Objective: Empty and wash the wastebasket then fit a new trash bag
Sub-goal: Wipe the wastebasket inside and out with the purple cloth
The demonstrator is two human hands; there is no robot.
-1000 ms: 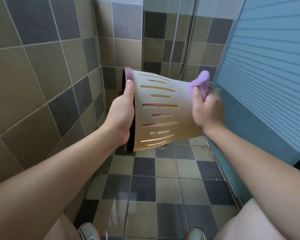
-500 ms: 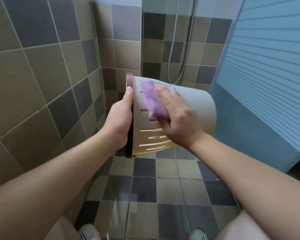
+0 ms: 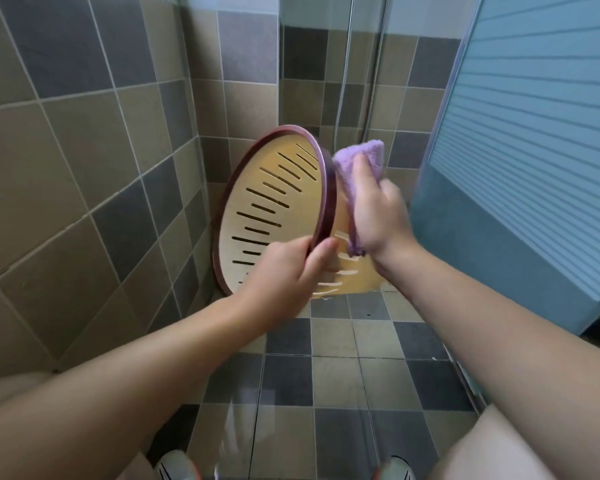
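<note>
The left hand pinches the wastebasket by its dark rim; the right hand presses a purple cloth outside it — held above the tiled floor, tiled wall close left.

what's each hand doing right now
Left hand: grips the rim of the wastebasket.
Right hand: holds the cloth against the wastebasket's outer wall.

Bare arms, light shoes

Both forearms are sleeveless and bare; the left shoe and right shoe are pale grey-white with orange trim.
</note>
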